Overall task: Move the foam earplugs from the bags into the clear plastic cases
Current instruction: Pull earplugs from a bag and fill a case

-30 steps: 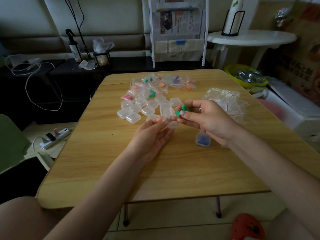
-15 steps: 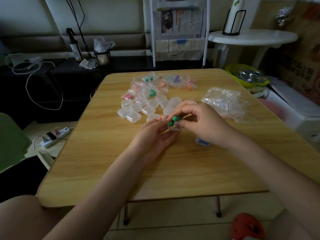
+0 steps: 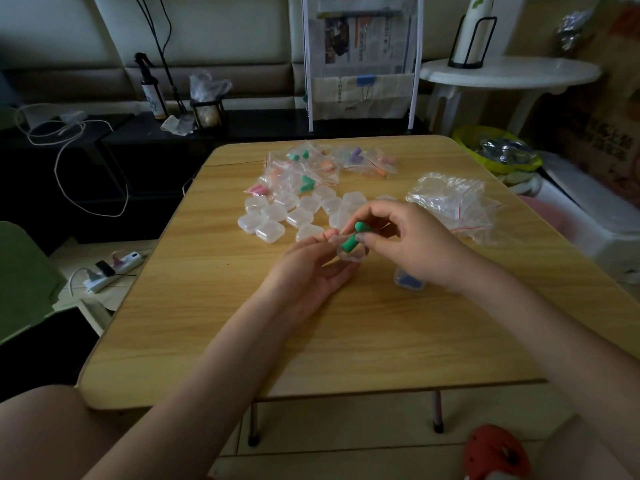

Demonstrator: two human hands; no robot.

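My left hand (image 3: 308,271) holds a small clear plastic case (image 3: 349,252) by its fingertips over the middle of the wooden table (image 3: 214,317). My right hand (image 3: 412,244) pinches two green foam earplugs (image 3: 353,237) right at the case; one slants down into it. Several empty clear cases (image 3: 277,216) lie in a cluster behind my hands. Small bags with green, orange, pink and purple earplugs (image 3: 311,168) lie further back. A closed case with blue earplugs (image 3: 408,282) sits partly hidden under my right wrist.
A heap of empty clear bags (image 3: 453,202) lies at the table's right side. Left of the table are a green chair (image 3: 24,282) and a power strip (image 3: 114,268) on the floor. A white round side table (image 3: 509,74) stands at the back right.
My right hand carried the green earplugs left and down to the case held by my left hand. One earplug now tips into the case.
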